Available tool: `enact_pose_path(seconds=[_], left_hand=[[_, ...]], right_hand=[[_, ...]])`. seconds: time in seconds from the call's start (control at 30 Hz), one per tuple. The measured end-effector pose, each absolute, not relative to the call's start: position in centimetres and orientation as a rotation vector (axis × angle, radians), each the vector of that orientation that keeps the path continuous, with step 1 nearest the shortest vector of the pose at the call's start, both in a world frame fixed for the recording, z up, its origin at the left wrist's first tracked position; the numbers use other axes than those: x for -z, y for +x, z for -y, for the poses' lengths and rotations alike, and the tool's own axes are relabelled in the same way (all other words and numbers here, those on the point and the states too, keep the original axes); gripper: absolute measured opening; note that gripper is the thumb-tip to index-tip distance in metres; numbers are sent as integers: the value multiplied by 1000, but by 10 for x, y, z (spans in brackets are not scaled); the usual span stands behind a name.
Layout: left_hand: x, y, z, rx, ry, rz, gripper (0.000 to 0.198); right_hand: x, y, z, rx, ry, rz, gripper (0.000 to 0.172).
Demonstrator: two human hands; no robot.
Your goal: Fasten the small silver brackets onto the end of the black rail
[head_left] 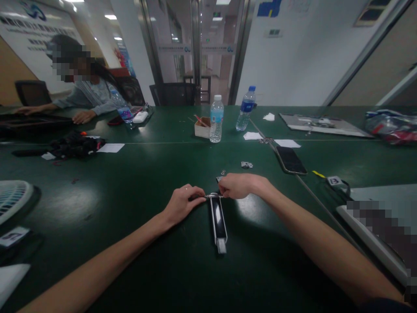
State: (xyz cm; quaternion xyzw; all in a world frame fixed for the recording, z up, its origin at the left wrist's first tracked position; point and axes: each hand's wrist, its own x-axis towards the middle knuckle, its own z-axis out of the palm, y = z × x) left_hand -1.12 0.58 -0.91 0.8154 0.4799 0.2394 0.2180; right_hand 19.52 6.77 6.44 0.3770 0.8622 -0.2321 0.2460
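A slim, dark-faced device (218, 219) with a pale rim is shown lying lengthwise on the green worktop (140, 174), its far end placed between the fingertips of two hands and its near end turned away from the worktop's far edge. A short silvery tab (222, 246) is borne at the near end, well apart from all fingers. At the left of the far end, a slender metal piece (207, 196) is pinched between the thumb and forefinger of the left hand (182, 203), the gap between them being narrow. The right hand (239, 186) is bent inward from the opposite side, its fingers curled and its fingertips placed at the right of the far end; whether anything is held there cannot be told, since the grasp is hidden. The long body of the device is left uncovered by either hand.

Just beyond the right hand, a small metal plate (218, 179) is partly covered by the knuckles, with small rings (223, 172) beside it. A metal bracket (246, 165) is seen farther toward the worktop's far edge, where a white-capped bottle (216, 121) is stood upright beside an open box (202, 130).
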Motion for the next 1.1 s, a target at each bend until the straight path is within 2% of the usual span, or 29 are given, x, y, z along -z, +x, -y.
enact_pose_path(seconds=[1.1], left_hand=[[9, -11, -7, -682, 2102, -1325, 16]], right_hand=[[-66, 198, -69, 689, 1094, -2330, 25]])
